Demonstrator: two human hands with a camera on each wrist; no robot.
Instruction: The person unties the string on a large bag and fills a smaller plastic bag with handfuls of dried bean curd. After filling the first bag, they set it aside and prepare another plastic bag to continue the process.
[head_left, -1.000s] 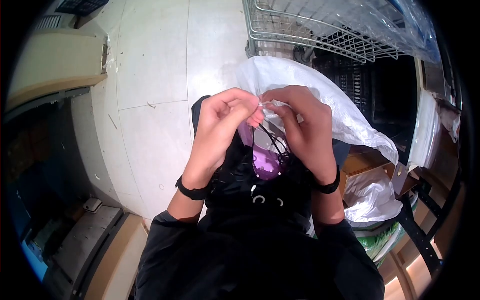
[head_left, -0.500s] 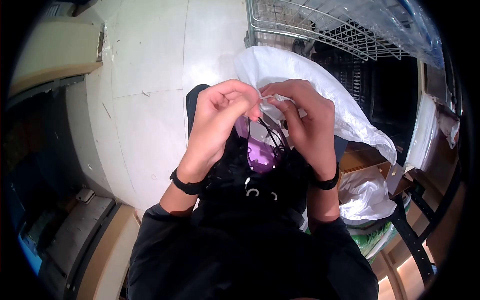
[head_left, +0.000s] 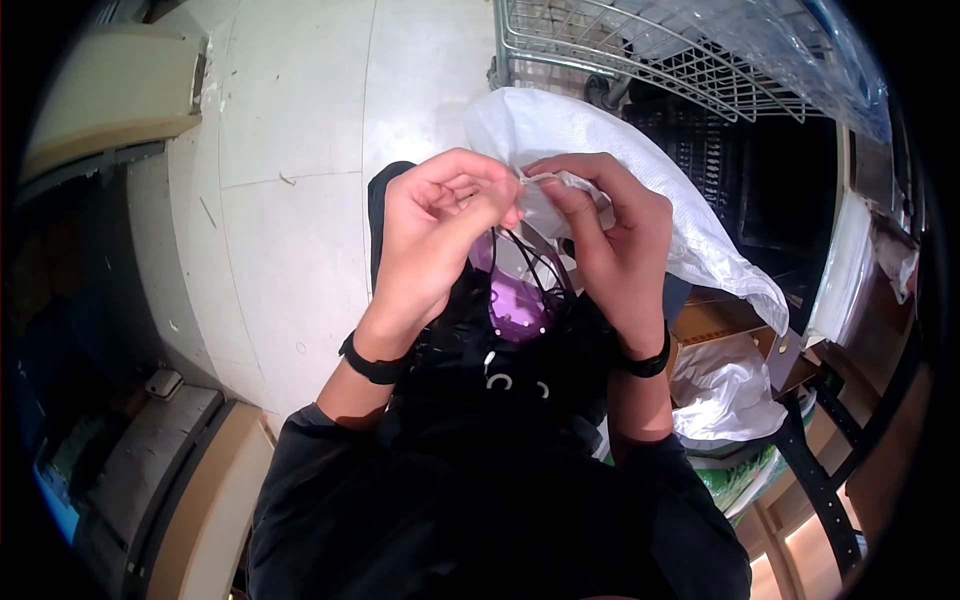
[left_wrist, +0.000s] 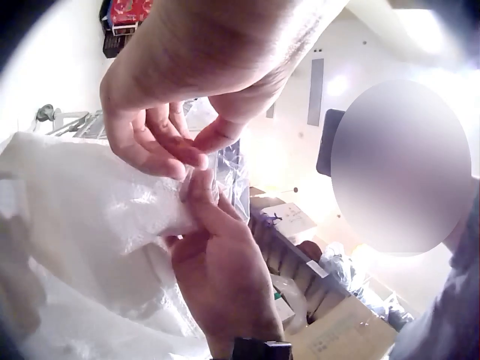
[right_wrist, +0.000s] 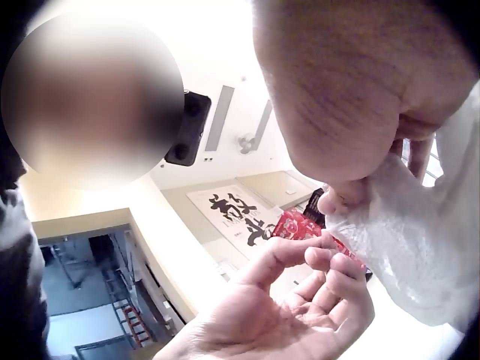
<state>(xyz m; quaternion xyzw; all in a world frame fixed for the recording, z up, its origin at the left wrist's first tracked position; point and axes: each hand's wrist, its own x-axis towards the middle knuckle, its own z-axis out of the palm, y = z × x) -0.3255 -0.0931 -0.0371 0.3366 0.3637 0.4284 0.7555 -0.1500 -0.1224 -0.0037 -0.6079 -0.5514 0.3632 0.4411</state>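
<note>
Hands: two, both at the rim of one white sack (head_left: 700,225), in front of your body. Your left hand (head_left: 430,230) pinches the rim between thumb and fingertips. Your right hand (head_left: 625,235), just beside it, pinches the same rim, thumb uppermost in the head view. The fingertips are close together; the sack hangs from them and spreads away, past your right hand.

Wristbands: two, black, one on your left wrist (head_left: 375,362), one on your right wrist (head_left: 645,362).

Below the hands: one purple item (head_left: 520,305) with several thin black cords (head_left: 555,300) crossing it; cord count unclear. Your clothing (head_left: 500,490) is black and carries two pale arcs.

Right side: one cardboard box (head_left: 722,318), one crumpled white sheet (head_left: 735,395) spilling at its edge, and green-printed packaging (head_left: 745,485) beneath.

Surface: the floor (head_left: 290,250) is pale, in large panels with thin seams, with scattered specks and a few slivers.

Farther: one wire cart (head_left: 503,40) beyond the sack, one caster plainly visible. Clear plastic (head_left: 850,80) hangs at its right.

Room, right wrist view: one wall sign (right_wrist: 232,217) with two large black characters, one red item (right_wrist: 300,225) near it, one fan (right_wrist: 246,142) high up, one ladder (right_wrist: 137,326) beyond a doorway.
</note>
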